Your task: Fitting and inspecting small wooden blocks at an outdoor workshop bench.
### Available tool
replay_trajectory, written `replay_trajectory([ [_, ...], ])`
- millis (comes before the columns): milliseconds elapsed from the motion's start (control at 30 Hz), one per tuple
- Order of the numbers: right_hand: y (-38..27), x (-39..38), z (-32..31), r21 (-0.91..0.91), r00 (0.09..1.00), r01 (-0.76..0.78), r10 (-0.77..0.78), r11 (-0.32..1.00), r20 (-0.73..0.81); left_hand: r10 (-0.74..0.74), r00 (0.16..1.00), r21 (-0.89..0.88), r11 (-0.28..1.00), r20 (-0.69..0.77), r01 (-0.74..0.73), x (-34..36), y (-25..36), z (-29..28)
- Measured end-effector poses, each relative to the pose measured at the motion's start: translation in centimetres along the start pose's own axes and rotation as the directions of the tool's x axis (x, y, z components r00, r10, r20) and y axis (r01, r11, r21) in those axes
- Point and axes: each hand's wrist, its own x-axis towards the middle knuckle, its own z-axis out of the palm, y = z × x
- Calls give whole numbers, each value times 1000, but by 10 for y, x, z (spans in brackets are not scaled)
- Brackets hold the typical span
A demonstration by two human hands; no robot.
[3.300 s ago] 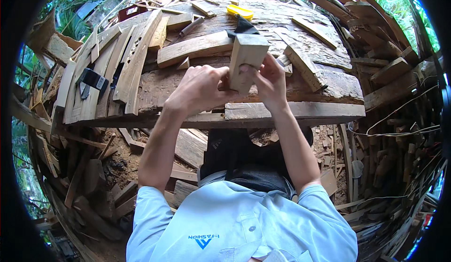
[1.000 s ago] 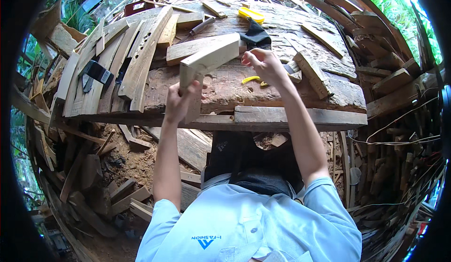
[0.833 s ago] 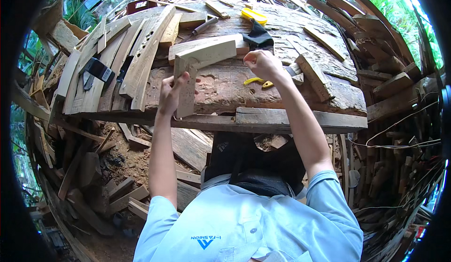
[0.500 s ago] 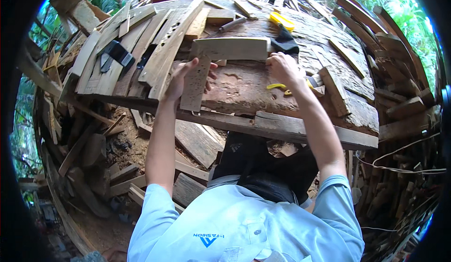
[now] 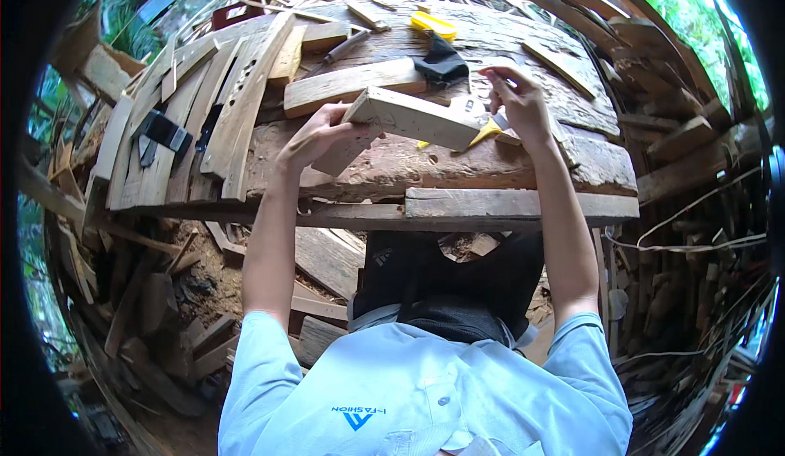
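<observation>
Up close, the left hand [image 5: 315, 133] is clenched around the near end of a pale, squared wooden block [image 5: 409, 117], lifting it off the surface so that its long face tilts toward the right hand [image 5: 519, 105], seemingly to keep that face reachable and steady. The right hand pinches a small yellow-handled tool [image 5: 488, 131] at the block's far end; whether its tip touches the wood I cannot tell. The block looks freshly sawn, with sharp edges and smooth light grain, unlike the rough, dark, cracked planks of the surface [image 5: 523, 203] beneath it. Just behind lie a similar pale plank [image 5: 343, 88], a black cloth [image 5: 441, 62] and a yellow tool [image 5: 433, 24]. To the left, curved slotted wooden slats [image 5: 245, 96] are stacked side by side, and splintered offcuts [image 5: 163, 309] litter the ground around.
</observation>
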Motion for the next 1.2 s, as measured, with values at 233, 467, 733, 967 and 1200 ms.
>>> replay_trajectory([
  [233, -35, -26, 5, -289, 965, 262, -254, 921, 66, 155, 976, -152, 972, -155, -179, 19, -2, 43],
  [467, -91, -16, 18, -104, 864, 495, -502, 862, -47, 343, 629, -195, 754, -698, -627, 20, -54, 88],
  [733, -104, -54, 56, 64, 880, 446, -450, 893, 152, 594, 441, 446, 801, -673, -400, -23, -12, 89],
  [967, -93, -72, 97, -5, 903, 231, -213, 973, 374, 544, 384, 516, 837, -746, -184, -26, -10, 111],
  [1200, -118, -48, 92, -102, 842, 400, -321, 911, 433, 623, 220, 615, 780, -750, -111, -18, -5, 127],
])
